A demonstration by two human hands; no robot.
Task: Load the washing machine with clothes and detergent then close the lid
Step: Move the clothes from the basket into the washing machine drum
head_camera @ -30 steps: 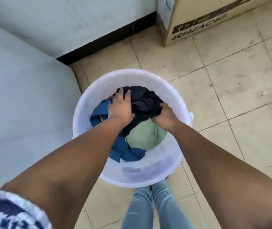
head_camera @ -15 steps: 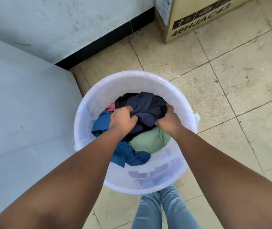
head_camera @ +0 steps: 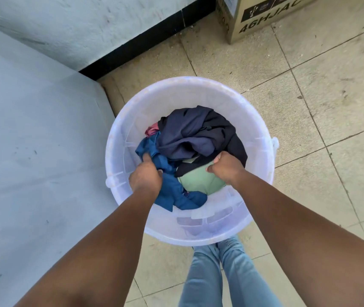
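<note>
Only the cardboard box [head_camera: 263, 16], on the floor well beyond the right hand [head_camera: 226, 167] and past the bucket, carries readable print: large black letters "46HJAC", cut off by the frame edge. Above them sits a black panel with small white marks, too small to read.

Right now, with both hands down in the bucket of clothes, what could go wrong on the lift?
1. The left hand grips only the blue garment and the right hand the dark one; the green piece and the pink one lie outside either grip and may stay behind or drop on the tiled floor.
2. The clothes lie tangled, so a pull could drag or tip the light plastic bucket.
</note>
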